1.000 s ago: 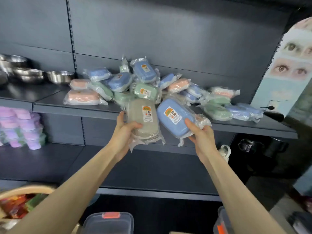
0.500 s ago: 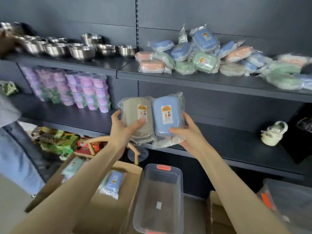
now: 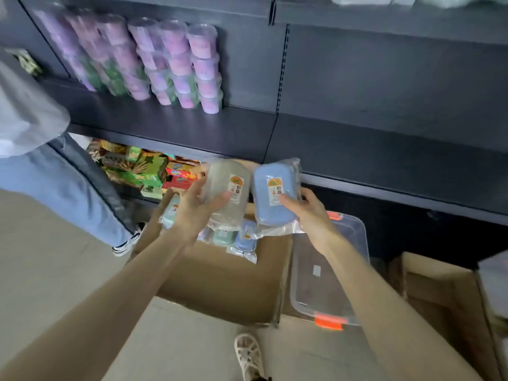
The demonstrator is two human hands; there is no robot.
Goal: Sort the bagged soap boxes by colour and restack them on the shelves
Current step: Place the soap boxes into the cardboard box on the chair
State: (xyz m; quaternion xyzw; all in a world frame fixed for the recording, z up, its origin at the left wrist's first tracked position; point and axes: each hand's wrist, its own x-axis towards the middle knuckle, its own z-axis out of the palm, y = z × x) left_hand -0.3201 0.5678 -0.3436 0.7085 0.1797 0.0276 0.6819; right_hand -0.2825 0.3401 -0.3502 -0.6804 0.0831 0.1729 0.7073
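My left hand [image 3: 196, 213] grips a grey bagged soap box [image 3: 224, 192], thumb across its front. My right hand [image 3: 309, 215] grips a blue bagged soap box [image 3: 273, 198] beside it. Both boxes hang upright over an open cardboard box [image 3: 228, 281] on the floor. Inside that box lie a blue bagged soap box [image 3: 246, 240], a green one [image 3: 224, 236] and a pale one [image 3: 170, 213] partly hidden behind my left hand. The dark shelf [image 3: 384, 158] runs just behind the two held boxes.
Stacked pink and purple tubs [image 3: 176, 61] stand on the shelf at the left. A clear lidded bin [image 3: 327, 273] with orange clips sits right of the cardboard box. Another person in blue [image 3: 55, 177] stands at the left. Colourful packets [image 3: 143, 169] lie under the shelf. More cardboard [image 3: 439, 292] lies right.
The view has dropped from the upper shelf down to the floor. Both hands have carried the grey and blue boxes lower, from shelf height to above the cardboard box.
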